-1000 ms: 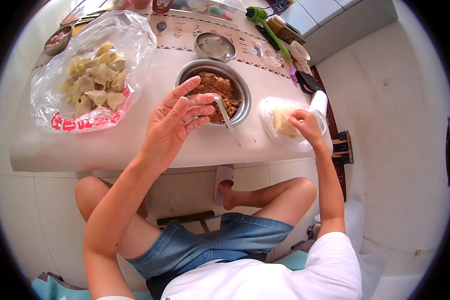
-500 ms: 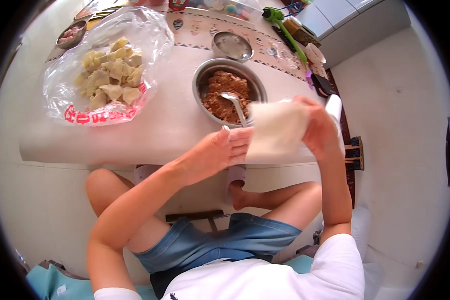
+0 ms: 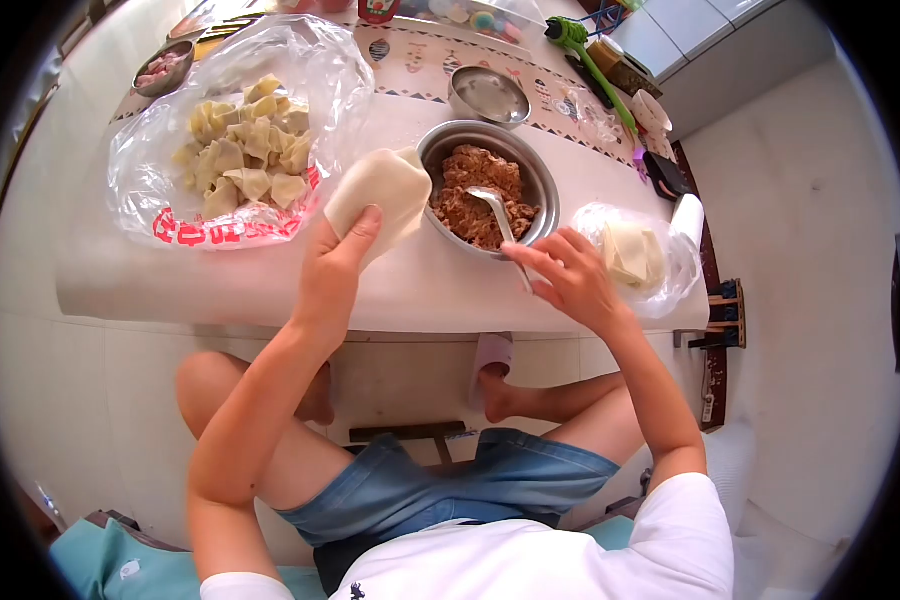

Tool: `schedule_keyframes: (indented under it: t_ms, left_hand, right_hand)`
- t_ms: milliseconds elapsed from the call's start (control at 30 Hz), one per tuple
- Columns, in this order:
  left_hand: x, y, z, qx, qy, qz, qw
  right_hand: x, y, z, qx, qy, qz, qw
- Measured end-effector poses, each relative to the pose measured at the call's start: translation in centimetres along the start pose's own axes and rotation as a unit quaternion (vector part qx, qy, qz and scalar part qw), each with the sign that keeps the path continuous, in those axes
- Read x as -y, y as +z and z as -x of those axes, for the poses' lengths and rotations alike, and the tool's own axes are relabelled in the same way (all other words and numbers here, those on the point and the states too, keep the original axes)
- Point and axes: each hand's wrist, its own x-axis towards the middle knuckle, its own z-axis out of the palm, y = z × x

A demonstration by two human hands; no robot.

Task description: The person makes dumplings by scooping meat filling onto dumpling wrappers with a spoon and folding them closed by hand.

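A pale square wrapper (image 3: 382, 197) lies across my left hand (image 3: 338, 255), the thumb pressed on its lower part. My right hand (image 3: 565, 272) has its fingers at the handle of a metal spoon (image 3: 494, 207), whose bowl end rests in brown minced filling (image 3: 477, 180) inside a steel bowl (image 3: 543, 180). Just right of that hand, a stack of wrappers (image 3: 630, 253) sits in a clear plastic bag (image 3: 673, 275). Folded dumplings (image 3: 250, 150) are piled on a large clear bag (image 3: 135, 190) with red print at the left.
Behind the steel bowl is a smaller metal bowl (image 3: 489, 96). A small bowl of pink pieces (image 3: 163, 70) stands back left. At the back right are a green-handled tool (image 3: 602, 75), a white bowl (image 3: 651, 112) and a black case (image 3: 667, 175).
One wrapper came off the stack in my right hand and is now in my left hand, which has moved left and up. My right hand has gone to the spoon handle.
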Motion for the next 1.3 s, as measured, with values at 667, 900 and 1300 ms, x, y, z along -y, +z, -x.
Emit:
schedule_keyframes:
  t_ms: [667, 900, 1300]
  left_hand:
    - [2.4, 0.9, 0.0, -0.060, -0.113, 0.310, 0.942]
    - [1.7, 0.9, 0.2, -0.034, -0.079, 0.341, 0.936]
    - [0.8, 1.9, -0.1, -0.004, -0.083, 0.401, 0.912]
  right_hand:
    - [3.6, 1.5, -3.6, -0.154, 0.120, -0.163, 0.967]
    - [4.0, 1.3, -3.0, -0.149, 0.116, -0.141, 0.972]
    - [4.9, -0.9, -1.3, -0.323, 0.354, -0.560, 0.676]
